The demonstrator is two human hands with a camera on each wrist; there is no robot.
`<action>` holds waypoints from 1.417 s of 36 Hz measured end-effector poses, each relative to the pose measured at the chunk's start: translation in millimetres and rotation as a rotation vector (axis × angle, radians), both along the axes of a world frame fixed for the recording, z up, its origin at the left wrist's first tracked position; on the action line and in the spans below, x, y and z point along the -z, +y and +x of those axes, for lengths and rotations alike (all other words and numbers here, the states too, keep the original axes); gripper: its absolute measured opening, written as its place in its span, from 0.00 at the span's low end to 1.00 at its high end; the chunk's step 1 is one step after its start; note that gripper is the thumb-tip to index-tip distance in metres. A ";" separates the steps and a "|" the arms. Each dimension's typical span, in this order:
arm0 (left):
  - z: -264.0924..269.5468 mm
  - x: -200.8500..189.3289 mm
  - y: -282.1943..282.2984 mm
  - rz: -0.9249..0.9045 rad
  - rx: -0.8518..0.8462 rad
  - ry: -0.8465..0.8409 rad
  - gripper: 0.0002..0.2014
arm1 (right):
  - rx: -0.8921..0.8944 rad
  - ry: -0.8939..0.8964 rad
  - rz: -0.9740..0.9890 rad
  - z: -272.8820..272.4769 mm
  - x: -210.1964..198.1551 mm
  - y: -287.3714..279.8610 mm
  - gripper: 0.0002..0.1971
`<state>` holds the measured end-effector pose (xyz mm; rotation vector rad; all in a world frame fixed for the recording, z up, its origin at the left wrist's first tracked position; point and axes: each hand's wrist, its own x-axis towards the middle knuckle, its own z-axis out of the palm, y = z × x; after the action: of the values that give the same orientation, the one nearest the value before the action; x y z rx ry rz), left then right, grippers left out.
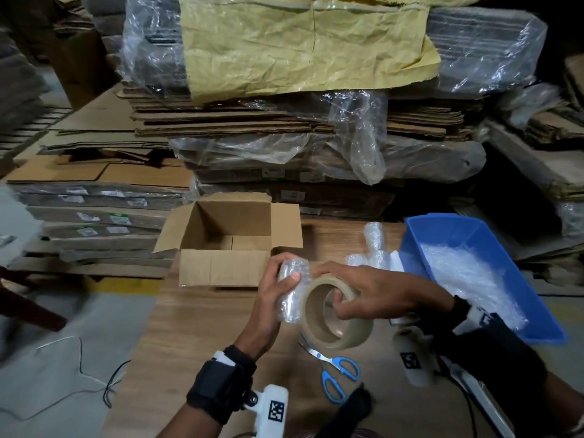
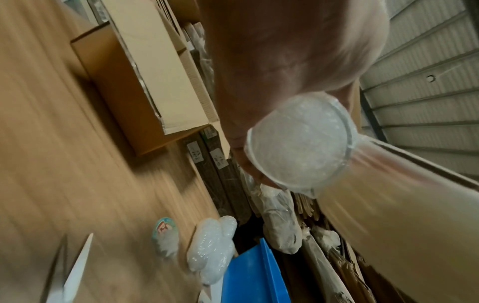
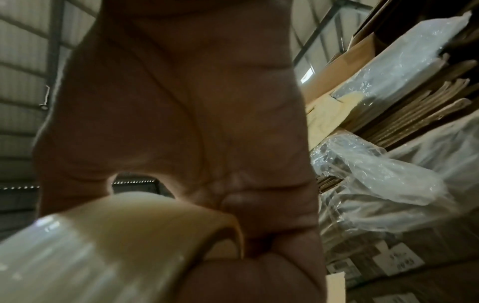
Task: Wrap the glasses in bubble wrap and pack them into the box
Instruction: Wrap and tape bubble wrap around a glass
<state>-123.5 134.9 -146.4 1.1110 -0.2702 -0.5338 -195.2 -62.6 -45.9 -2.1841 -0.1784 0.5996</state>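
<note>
My left hand [image 1: 278,286] grips a glass rolled in bubble wrap [image 1: 289,295], upright above the wooden table [image 1: 196,327]. In the left wrist view the wrapped glass [image 2: 298,143] shows its round end below my palm. My right hand [image 1: 354,295] holds a roll of clear packing tape [image 1: 335,314], fingers hooked through its core, pressed against the wrapped glass. The right wrist view shows the tape roll [image 3: 103,242] under my palm. An open cardboard box [image 1: 227,241] stands just behind my hands. Two or three wrapped glasses [image 1: 373,251] stand to the right of the box.
A blue plastic bin [image 1: 493,248] with bubble wrap pieces [image 1: 467,279] sits at the right. Blue-handled scissors [image 1: 335,371] lie on the table under my hands. Stacks of flattened cardboard [image 1: 284,121], some in plastic film, rise behind the table.
</note>
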 end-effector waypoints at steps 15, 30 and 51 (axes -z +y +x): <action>15.4 -2.3 11.1 -0.140 -0.198 0.145 0.21 | 0.687 -0.509 0.349 -10.9 39.3 27.4 0.25; 22.3 -18.6 9.7 -0.214 -0.193 0.136 0.18 | 0.179 -0.389 0.093 -24.6 6.2 21.1 0.22; 11.3 -18.8 13.9 -0.144 -0.115 0.020 0.39 | 0.382 -0.632 0.141 -15.0 32.0 33.3 0.01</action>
<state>-112.2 148.8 -127.7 0.9751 -0.2223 -0.4164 -210.2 -29.2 -77.9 -2.1258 -0.1220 -0.3175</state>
